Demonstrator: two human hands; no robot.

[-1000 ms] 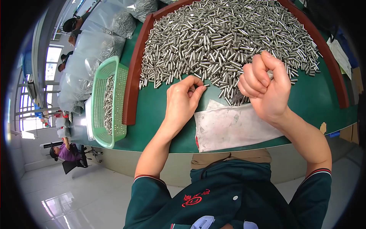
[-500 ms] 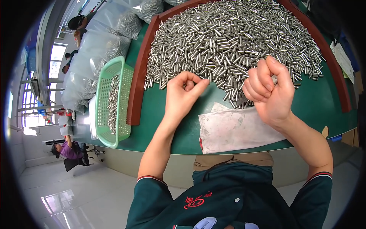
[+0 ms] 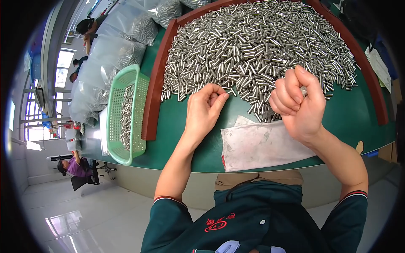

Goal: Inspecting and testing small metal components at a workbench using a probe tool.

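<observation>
A big heap of small shiny metal pins (image 3: 253,46) covers the green table (image 3: 177,126), fenced by a brown wooden rim (image 3: 154,88). My left hand (image 3: 204,111) rests at the heap's near edge, fingers curled with the tips pinched together; whether it holds a pin I cannot tell. My right hand (image 3: 297,103) is raised in a fist just over the near edge of the heap, and a bit of metal shows at its top, so it grips several pins. A flat clear plastic bag (image 3: 261,145) lies on the table between the two hands.
A green plastic basket (image 3: 126,114) with metal pins in it stands left of the rim. Clear bags full of pins (image 3: 109,63) are piled at the far left. Other people sit at the far left, one in purple (image 3: 74,166).
Both hands have shifted slightly to the right along the heap's near edge. The right fist stays closed and raised; the left fingers stay curled at the pins.
</observation>
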